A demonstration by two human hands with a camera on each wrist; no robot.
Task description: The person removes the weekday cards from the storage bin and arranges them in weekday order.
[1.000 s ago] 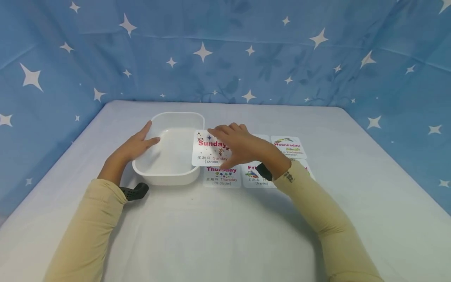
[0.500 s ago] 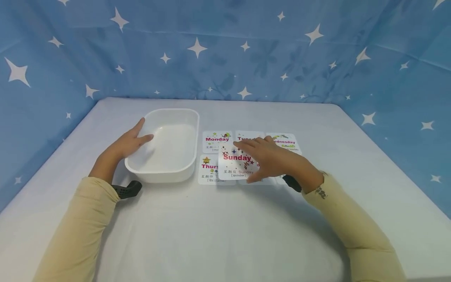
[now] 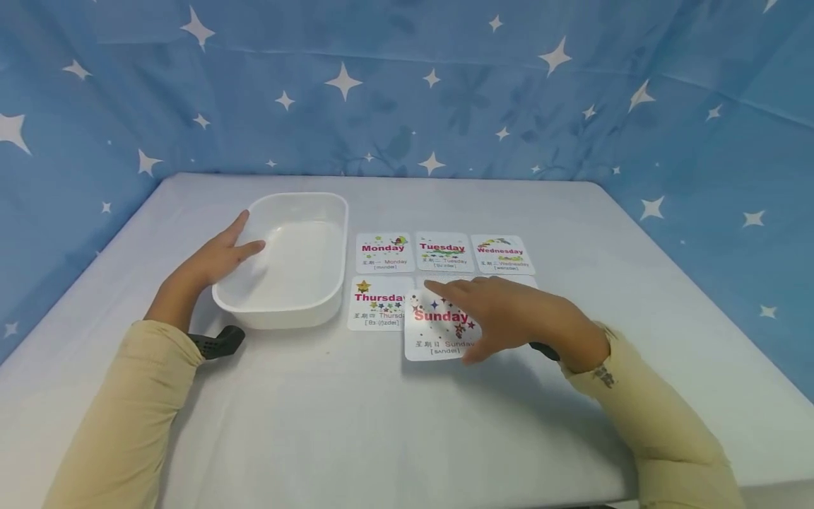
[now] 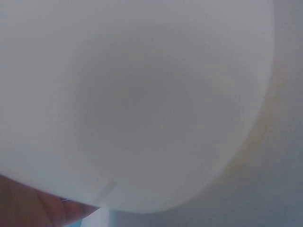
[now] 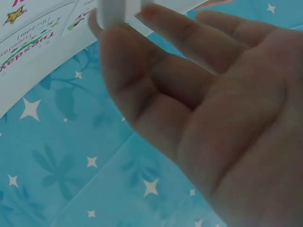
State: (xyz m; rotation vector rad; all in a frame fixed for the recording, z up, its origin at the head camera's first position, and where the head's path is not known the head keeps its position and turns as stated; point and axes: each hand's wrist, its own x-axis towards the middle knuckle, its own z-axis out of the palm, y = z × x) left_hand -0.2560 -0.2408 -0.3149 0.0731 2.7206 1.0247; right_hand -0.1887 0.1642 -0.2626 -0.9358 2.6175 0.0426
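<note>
My right hand (image 3: pixel 518 318) grips a white card printed "Sunday" (image 3: pixel 439 346) by its edges. The card is tilted over the front of a layout of day cards and covers part of the "Thursday" card (image 3: pixel 375 318). In the right wrist view that hand (image 5: pixel 213 94) shows its palm side, with a blurred white card edge (image 5: pixel 111 12) at the fingers. My left hand (image 3: pixel 216 258) holds the left side of a white plastic tub (image 3: pixel 311 316), thumb over the rim. The tub's wall (image 4: pixel 151 109) fills most of the left wrist view.
Behind the held card lie the "Monday" (image 3: pixel 383 253), "Tuesday" (image 3: pixel 444 252) and "Wednesday" (image 3: pixel 502 254) cards in a row. Further cards in the front row are mostly hidden by the right hand. A white cloth (image 3: pixel 305 424) covers the table; a blue starred curtain (image 3: pixel 394 92) hangs behind it.
My right hand has carried the Sunday card from beside the tub's right rim, rightward and toward me, uncovering the Monday and Tuesday cards. The left hand stays on the tub; the head view has shifted slightly.
</note>
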